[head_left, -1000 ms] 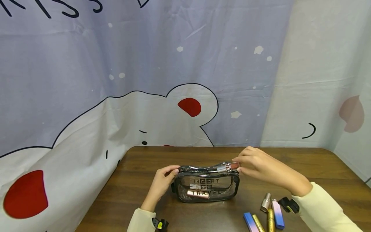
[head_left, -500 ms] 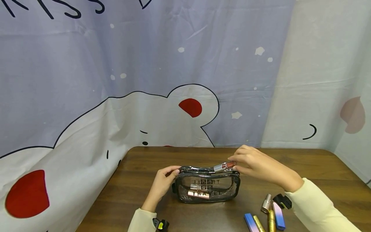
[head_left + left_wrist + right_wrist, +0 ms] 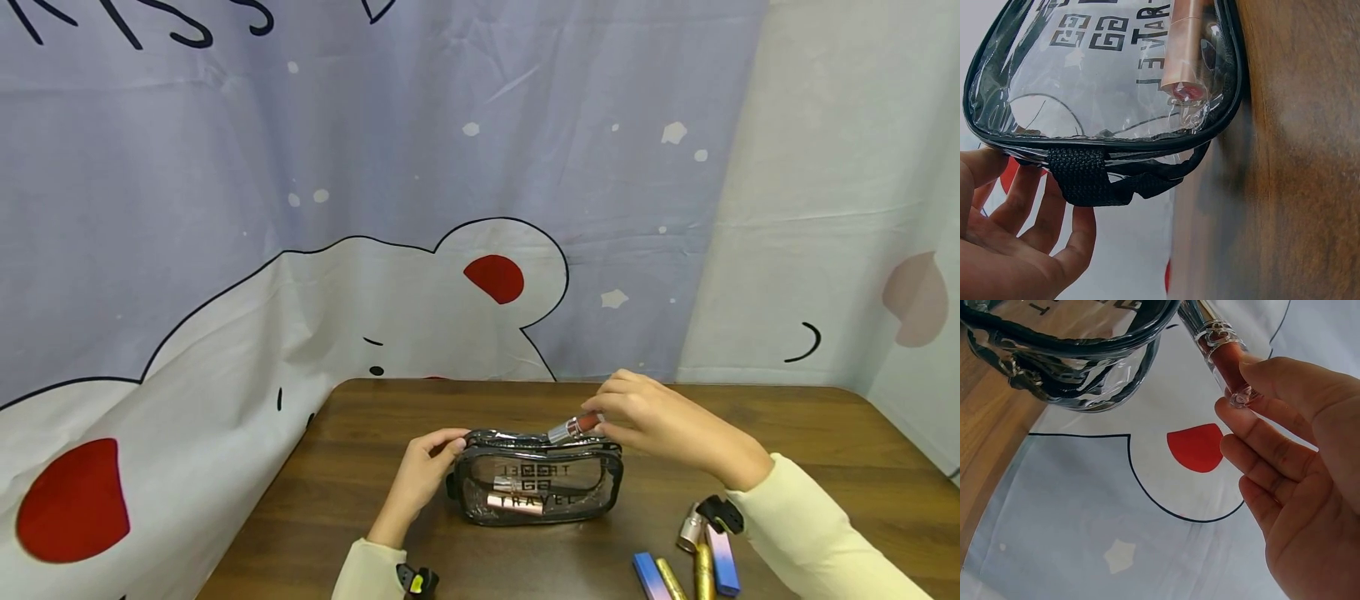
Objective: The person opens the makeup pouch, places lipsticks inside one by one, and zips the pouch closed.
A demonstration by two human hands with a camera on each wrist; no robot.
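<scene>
A clear travel pouch [image 3: 558, 510] with black trim stands upright on the table. My left hand [image 3: 420, 472] pinches its top left corner, near the black side strap [image 3: 1082, 176]. Inside lies a rose-gold lipstick tube [image 3: 514, 502], with a silvery piece just above it. Between thumb and fingertips my right hand [image 3: 648, 421] holds a lip gloss tube [image 3: 574, 427] by its reddish-brown end. That tube slants over the pouch's top, its silver end pointing down and left at the opening. The right wrist view shows the grip on its clear tip [image 3: 1244, 397].
To the right front of the pouch lie a silver lipstick [image 3: 689, 532], gold tubes [image 3: 703, 573] and blue-pink tubes [image 3: 722, 562]. The right wrist's black camera [image 3: 720, 514] hangs over them. Behind the wooden table [image 3: 405, 404] hangs a printed curtain [image 3: 360, 125].
My right hand has shifted left and slightly up. The lip gloss tube has gone from lying nearly level along the pouch top to a steeper slant, silver end down. The left hand keeps its place.
</scene>
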